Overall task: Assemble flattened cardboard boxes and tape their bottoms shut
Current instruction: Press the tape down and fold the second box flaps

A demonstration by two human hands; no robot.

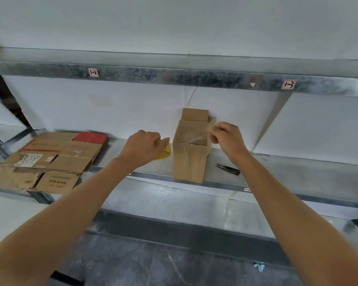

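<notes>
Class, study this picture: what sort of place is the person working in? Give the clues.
Probably a warehouse or packing stockroom: galvanised metal shelving with handwritten bay labels 1-2 and 1-3, a stack of flattened cardboard boxes, and an upright box being taped from a yellow tape roll.

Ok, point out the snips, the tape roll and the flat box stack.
snips (pixel 228 168), head view, on the black body
tape roll (pixel 164 153), head view, yellow edge
flat box stack (pixel 50 159), head view, top sheet

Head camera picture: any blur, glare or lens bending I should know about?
Head view: soft, even light; the wide-angle lens bows the shelf beam; the corners look smeared; the clear tape over the box shows a faint sheen.
</notes>
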